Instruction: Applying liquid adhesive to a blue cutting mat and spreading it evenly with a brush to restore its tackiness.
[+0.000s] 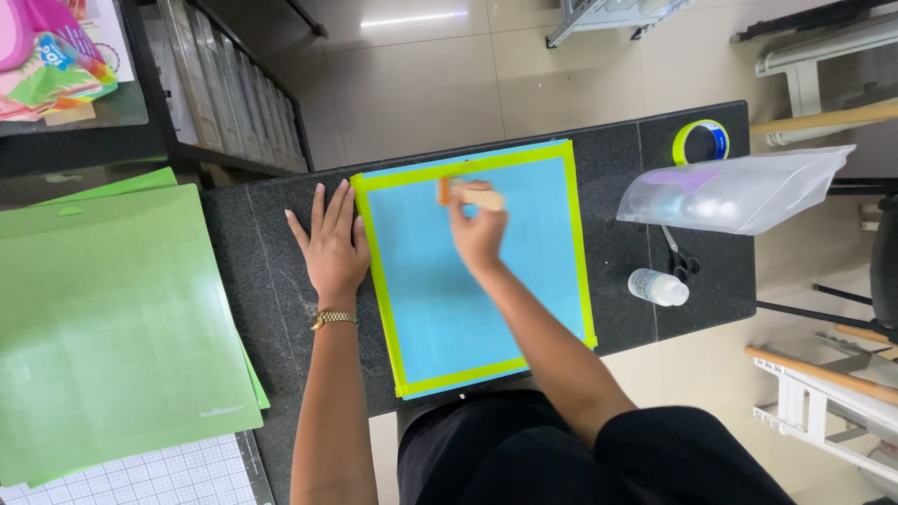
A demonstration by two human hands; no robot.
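The right hand point(479, 234) is closed around a small wooden-handled tool point(470, 195), possibly a scraper or brush, though motion blur leaves its working end unclear; the tool's long axis runs crosswise, its orange tip pointing toward the left hand. It rests on the upper part of a blue cutting mat point(472, 281) edged all round in yellow-green tape, which lies directly under the right hand, its long axis running away from the person's body on the dark speckled tabletop point(271, 281). The left hand point(332, 243) lies open and flat, fingers spread, on the tabletop just beside the mat's left taped edge, holding nothing. Beyond the right hand to its outer side sit a tape roll point(702, 140), a clear plastic bag point(739, 192), scissors point(681, 257) and a small white-capped bottle point(658, 287). Green mats point(112, 318) are stacked well off to the left hand's outer side.
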